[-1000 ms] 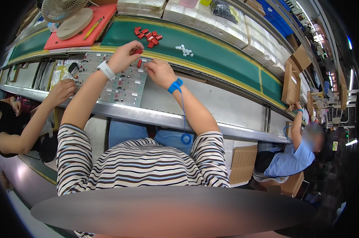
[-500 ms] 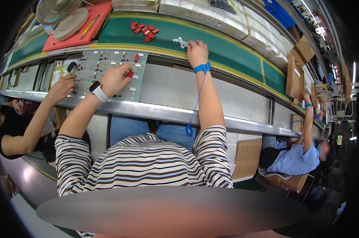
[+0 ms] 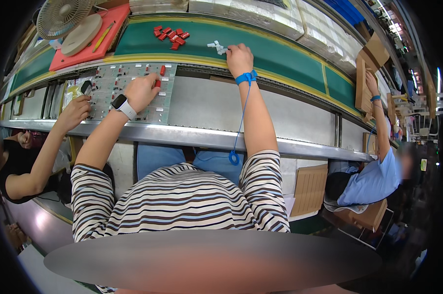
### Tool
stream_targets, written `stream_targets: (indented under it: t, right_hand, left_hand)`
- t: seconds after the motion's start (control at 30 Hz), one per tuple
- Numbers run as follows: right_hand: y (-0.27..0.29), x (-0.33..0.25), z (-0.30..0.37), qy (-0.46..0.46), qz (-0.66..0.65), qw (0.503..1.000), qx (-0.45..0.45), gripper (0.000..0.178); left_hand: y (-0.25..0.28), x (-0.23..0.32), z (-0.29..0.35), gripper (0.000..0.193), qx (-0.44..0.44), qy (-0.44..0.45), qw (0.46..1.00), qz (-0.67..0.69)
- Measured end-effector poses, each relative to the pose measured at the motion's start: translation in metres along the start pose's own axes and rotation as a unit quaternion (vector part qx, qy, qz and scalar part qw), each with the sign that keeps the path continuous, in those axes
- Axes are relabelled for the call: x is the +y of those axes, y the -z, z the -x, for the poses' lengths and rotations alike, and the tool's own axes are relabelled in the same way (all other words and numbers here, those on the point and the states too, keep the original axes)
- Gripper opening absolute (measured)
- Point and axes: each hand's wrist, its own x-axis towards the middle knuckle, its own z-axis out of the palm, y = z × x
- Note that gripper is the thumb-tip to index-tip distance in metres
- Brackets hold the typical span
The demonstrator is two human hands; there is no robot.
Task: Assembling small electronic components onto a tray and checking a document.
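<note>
My left hand (image 3: 140, 93) is over a circuit board panel (image 3: 156, 115), its finger and thumb closed on a red block-shaped component (image 3: 157, 84). Another red component (image 3: 162, 70) stands upright on the panel just beyond. On the green belt, my right hand (image 3: 240, 60) has curled fingers at the right edge of a small pile of white plastic parts (image 3: 217, 46). Its fingertips touch that pile; whatever they pinch is hidden. Several loose red components (image 3: 171, 36) lie on the belt to the left. A blue wrist strap (image 3: 246, 77) with a cord circles my right wrist.
A co-worker's hand (image 3: 75, 111) is at the panel's left edge, near a black part (image 3: 86, 87). A fan (image 3: 64, 17) and red board (image 3: 114, 28) stand far left. White foam boxes (image 3: 251, 17) line the back. At right, another person reaches toward a cardboard box (image 3: 362, 90).
My left hand has moved slightly away from me over the panel with the red component. My right hand stays at the white parts, which have shifted a little. The person at right has reached farther up.
</note>
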Motion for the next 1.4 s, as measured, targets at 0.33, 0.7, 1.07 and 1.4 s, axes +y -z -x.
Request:
stream_targets:
  t: [0.33, 0.7, 1.07, 1.4]
  right_hand:
    - [0.006, -0.001, 0.000, -0.018, 0.014, 1.000, -0.014, 0.013]
    - [0.006, -0.001, -0.001, -0.001, 0.016, 1.000, 0.006, 0.013]
    - [0.007, 0.000, 0.000, -0.006, 0.023, 1.000, -0.005, 0.012]
    - [0.006, 0.000, 0.000, 0.004, 0.019, 1.000, 0.013, 0.012]
  left_hand:
    - [0.002, 0.003, 0.000, 0.017, -0.002, -0.005, 1.000, -0.004]
    - [-0.004, -0.006, -0.009, 0.019, -0.006, -0.052, 0.998, -0.035]
    - [-0.004, 0.001, -0.012, 0.017, -0.039, -0.034, 0.996, -0.074]
    - [-0.002, -0.005, -0.009, 0.023, -0.023, -0.052, 0.998, -0.013]
